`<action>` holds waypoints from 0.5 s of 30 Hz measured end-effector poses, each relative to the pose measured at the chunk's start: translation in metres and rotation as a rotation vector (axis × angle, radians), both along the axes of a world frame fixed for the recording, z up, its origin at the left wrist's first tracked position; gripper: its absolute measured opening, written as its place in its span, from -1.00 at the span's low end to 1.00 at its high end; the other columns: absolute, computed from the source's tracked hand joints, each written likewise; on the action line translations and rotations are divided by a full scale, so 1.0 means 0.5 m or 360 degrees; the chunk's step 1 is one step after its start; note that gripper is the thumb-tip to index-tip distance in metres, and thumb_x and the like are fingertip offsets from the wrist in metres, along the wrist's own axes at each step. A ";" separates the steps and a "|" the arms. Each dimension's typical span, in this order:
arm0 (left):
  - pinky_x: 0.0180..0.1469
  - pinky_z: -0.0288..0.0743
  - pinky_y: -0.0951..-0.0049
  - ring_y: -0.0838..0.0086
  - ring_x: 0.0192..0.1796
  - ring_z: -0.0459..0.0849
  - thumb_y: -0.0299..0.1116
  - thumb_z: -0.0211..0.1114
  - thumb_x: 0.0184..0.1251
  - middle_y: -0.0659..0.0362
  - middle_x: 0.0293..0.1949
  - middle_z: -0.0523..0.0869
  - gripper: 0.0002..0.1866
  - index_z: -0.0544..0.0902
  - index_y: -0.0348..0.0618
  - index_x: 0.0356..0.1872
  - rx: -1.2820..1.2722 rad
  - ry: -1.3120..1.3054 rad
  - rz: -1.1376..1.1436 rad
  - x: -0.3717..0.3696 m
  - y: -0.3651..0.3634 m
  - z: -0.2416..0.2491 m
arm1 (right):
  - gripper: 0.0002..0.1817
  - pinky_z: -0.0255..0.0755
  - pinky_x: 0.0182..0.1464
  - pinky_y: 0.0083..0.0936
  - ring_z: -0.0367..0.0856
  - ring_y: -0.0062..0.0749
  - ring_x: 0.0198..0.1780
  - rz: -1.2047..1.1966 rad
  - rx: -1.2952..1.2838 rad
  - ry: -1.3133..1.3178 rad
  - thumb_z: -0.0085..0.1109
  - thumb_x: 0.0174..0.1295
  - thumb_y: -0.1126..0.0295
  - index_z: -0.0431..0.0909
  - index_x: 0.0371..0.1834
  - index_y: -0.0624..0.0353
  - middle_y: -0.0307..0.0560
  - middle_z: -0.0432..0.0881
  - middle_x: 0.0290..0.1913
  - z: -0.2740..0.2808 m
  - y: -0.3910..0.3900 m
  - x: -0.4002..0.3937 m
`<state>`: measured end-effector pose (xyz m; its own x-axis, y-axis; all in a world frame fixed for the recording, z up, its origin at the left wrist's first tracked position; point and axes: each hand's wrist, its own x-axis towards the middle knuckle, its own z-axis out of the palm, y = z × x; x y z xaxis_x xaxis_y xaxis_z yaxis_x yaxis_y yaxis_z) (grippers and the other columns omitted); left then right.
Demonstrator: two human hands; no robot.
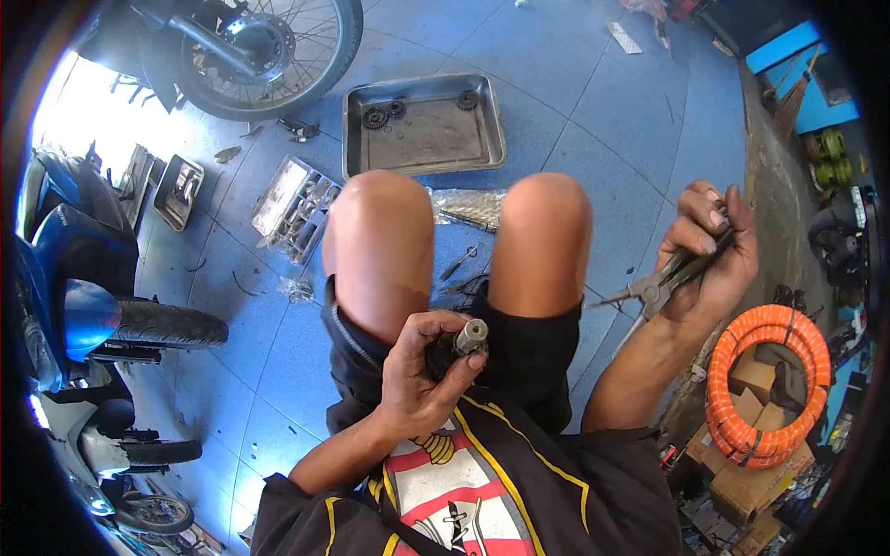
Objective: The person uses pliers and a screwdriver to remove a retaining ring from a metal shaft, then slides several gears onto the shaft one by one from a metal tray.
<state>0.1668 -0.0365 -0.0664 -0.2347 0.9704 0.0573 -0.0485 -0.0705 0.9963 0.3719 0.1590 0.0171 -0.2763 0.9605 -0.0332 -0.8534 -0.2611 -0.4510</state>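
Observation:
My left hand [422, 375] is closed around a metal shaft [472, 334], whose round bright end with a central hole points up at me. A dark part sits lower on the shaft, mostly hidden by my fingers. Off to the right, my right hand [712, 246] is wrapped round the dark handles of a pair of snap ring pliers [652, 294]. Their thin jaws point left, and the tips are apart from the shaft. Between my knees, a small screwdriver-like tool [459, 263] lies on the floor.
A metal tray [502, 139] with several gears stands beyond my knees. A box of sockets [297, 208] lies at left, near a smaller tray [168, 208]. Motorcycles [83, 250] line the left side. At right, an orange hose coil [723, 408] rests on cardboard boxes.

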 end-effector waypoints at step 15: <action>0.15 0.48 0.41 0.35 0.05 0.65 -0.53 0.33 0.34 -0.04 0.06 0.67 -0.53 0.48 -0.32 0.26 0.0108 -0.0109 -0.0073 -0.001 0.018 -0.067 | -0.56 0.47 -0.74 -0.49 0.53 -0.43 -0.75 -0.0541 -0.0215 -0.1079 0.21 0.35 0.05 0.46 -0.50 0.20 -0.14 0.49 -0.68 -0.014 -0.040 -0.137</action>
<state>0.1662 -0.0274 -0.1000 -0.1960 0.9746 0.1086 -0.1208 -0.1339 0.9836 0.3035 0.1389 0.0102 0.1560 0.9646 -0.2127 -0.4449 -0.1236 -0.8870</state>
